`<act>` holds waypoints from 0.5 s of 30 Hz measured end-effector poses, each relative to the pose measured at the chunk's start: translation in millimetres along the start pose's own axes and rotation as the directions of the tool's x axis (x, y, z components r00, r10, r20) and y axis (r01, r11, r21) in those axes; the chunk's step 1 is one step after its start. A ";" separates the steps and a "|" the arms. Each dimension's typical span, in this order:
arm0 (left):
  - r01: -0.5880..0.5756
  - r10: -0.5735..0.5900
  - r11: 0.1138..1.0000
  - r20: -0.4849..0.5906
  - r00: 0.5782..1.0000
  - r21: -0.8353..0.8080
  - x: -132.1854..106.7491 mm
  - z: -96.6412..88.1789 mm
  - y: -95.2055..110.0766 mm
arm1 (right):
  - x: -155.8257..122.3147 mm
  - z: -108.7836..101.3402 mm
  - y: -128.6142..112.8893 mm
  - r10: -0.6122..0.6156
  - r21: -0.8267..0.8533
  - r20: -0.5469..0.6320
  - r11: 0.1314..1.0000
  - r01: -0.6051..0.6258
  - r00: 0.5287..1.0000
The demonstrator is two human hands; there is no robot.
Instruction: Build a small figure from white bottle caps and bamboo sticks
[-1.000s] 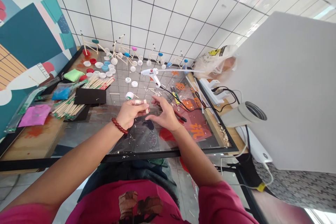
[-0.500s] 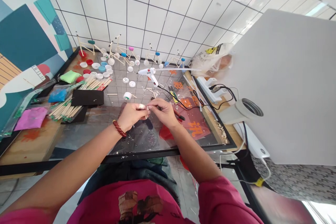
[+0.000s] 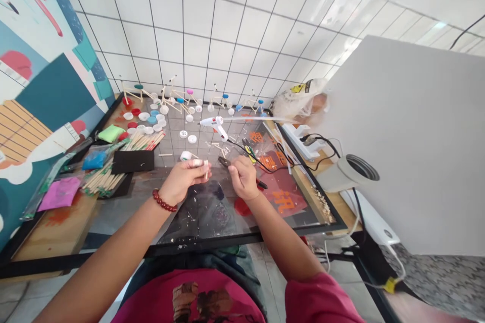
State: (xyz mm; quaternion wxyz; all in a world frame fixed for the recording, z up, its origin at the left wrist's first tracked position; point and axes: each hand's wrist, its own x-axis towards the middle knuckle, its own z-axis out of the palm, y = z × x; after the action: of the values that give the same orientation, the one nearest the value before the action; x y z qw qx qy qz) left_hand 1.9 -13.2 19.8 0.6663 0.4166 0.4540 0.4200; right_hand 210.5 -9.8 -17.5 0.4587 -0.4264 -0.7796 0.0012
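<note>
My left hand (image 3: 182,180), with a red bead bracelet at the wrist, pinches a short pale wooden stick (image 3: 206,170) upright between thumb and fingers. A white wrapping covers part of one finger. To its right, my right hand (image 3: 243,176) is closed around pliers; the dark jaws (image 3: 224,161) point left toward the stick, apart from it, and the handles are mostly hidden in the palm. Just beyond my left hand a white bottle cap (image 3: 185,156) lies with a stick beside it. A white glue gun (image 3: 215,126) lies farther back.
Stick figures with caps stand along the wall. Loose caps (image 3: 144,116), bundled sticks (image 3: 104,181), black card (image 3: 132,161) and clay packs (image 3: 60,193) lie left. At right are a black cable (image 3: 261,157), a power strip (image 3: 306,144) and a grey lamp head (image 3: 348,174).
My hands have come apart. The right one has moved away and now grips pliers, whose jaws show; the left still pinches the stick. The camera view has tilted up slightly.
</note>
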 end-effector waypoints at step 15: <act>0.032 0.145 0.415 -0.101 0.984 0.909 -13.1 -96.7 20.0 | -5.4 -2.6 5.4 -0.013 -0.065 0.105 0.998 0.020 0.994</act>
State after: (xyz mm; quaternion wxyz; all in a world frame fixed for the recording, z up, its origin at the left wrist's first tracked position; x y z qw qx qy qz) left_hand -97.1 -2.7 18.6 0.2815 0.6894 0.6473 0.1628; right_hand 217.2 -11.0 -21.9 0.4031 -0.4342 -0.8056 -0.0059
